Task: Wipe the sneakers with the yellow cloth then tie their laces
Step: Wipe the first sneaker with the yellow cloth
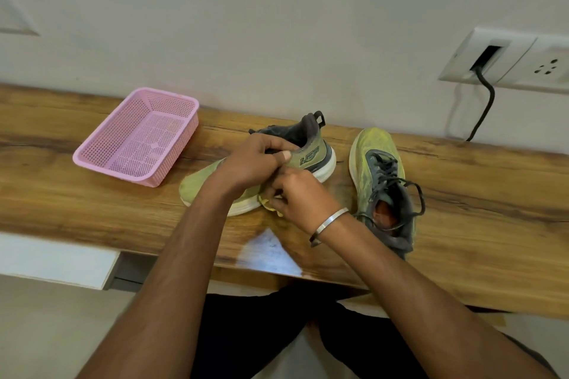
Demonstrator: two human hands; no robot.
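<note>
Two yellow-green sneakers lie on a wooden table (pixel 462 194). The left sneaker (pixel 311 154) lies sideways, toe to the left, heel to the right. My left hand (pixel 255 160) grips its collar from above, thumb on the side. My right hand (pixel 301 197), with a metal bangle on the wrist, holds the bunched yellow cloth (pixel 269 204) against the white sole near the middle of that shoe. Most of the cloth is hidden under the fingers. The right sneaker (pixel 378 175) stands apart to the right, toe pointing away, its dark laces loose.
A pink perforated basket (pixel 138 135), with nothing in it, sits at the back left of the table. A wall socket (pixel 492 55) with a black cable hangs at the upper right. The table's front edge runs just above my lap.
</note>
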